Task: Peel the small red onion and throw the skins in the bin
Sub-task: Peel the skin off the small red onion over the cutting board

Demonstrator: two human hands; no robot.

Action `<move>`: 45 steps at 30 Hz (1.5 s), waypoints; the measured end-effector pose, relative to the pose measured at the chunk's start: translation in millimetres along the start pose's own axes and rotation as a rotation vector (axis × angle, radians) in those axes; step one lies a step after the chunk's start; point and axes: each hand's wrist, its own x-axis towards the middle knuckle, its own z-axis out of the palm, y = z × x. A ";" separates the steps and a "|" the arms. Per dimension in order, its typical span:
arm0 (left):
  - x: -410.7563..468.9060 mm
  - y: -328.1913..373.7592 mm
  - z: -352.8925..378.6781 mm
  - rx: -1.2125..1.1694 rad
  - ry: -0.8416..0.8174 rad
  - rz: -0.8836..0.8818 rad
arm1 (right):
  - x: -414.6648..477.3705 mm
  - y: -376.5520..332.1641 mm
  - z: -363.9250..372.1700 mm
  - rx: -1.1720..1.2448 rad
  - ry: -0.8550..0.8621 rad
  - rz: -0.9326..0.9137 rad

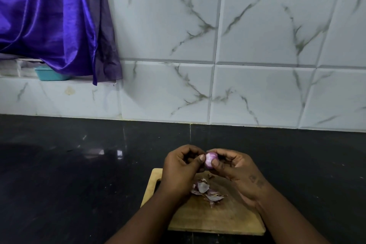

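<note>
The onion (pixel 210 160) is up in the air above the board (pixel 215 218), held between both hands. It looks small, round and shiny, pale pink with some white, so most of its dry skin seems to be off. The right hand (pixel 233 168) has its fingers (pixel 215 163) closed on the onion. The left hand (pixel 179 170) presses its thumb on the onion's other side, as if picking at a last bit. So I think the peeling step is almost done. The skins (pixel 208 191) lie in a loose pile on the board, under the hands. Next, the skins need scooping up for the bin, which I cannot see. The board sits on the dark tabletop (pixel 79 174).
</note>
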 end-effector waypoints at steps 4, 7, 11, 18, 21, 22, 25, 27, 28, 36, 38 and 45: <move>0.5 -1.7 0.3 0.047 0.021 0.019 | -2.3 -0.5 3.7 -0.092 0.002 -0.058; 0.6 -2.9 1.0 0.023 0.002 -0.017 | -3.6 0.0 5.2 -0.144 0.001 -0.109; 0.8 -1.3 0.1 -0.215 -0.022 -0.168 | -3.1 0.8 6.7 -0.217 0.001 -0.184; 2.1 4.3 -1.0 -0.411 0.036 -0.326 | -0.4 3.4 4.7 -0.231 -0.014 -0.311; 2.6 3.1 -3.0 -0.306 0.022 -0.284 | 1.6 6.2 1.6 -0.187 -0.014 -0.347; 2.5 1.8 -3.0 -0.282 0.004 -0.270 | 2.5 7.3 0.5 -0.183 -0.013 -0.359; 0.8 -0.8 -1.4 -0.185 -0.054 -0.166 | 5.6 10.7 -2.7 -0.146 -0.009 -0.360; -0.6 0.1 -0.5 -0.070 -0.051 -0.070 | 5.9 11.3 -4.3 -0.133 -0.007 -0.354; -0.9 0.9 -0.9 0.039 -0.037 -0.003 | 5.4 10.7 -4.9 -0.134 -0.007 -0.350; -0.1 5.6 -11.0 0.768 -0.040 0.517 | 3.6 4.2 -9.2 -0.165 -0.029 -0.296; 2.3 8.9 -13.6 0.851 -0.090 0.530 | 3.4 4.5 -10.8 -0.192 -0.045 -0.276; 2.1 17.1 -14.4 0.938 -0.210 0.525 | -0.4 -0.9 -16.2 -0.225 -0.077 -0.207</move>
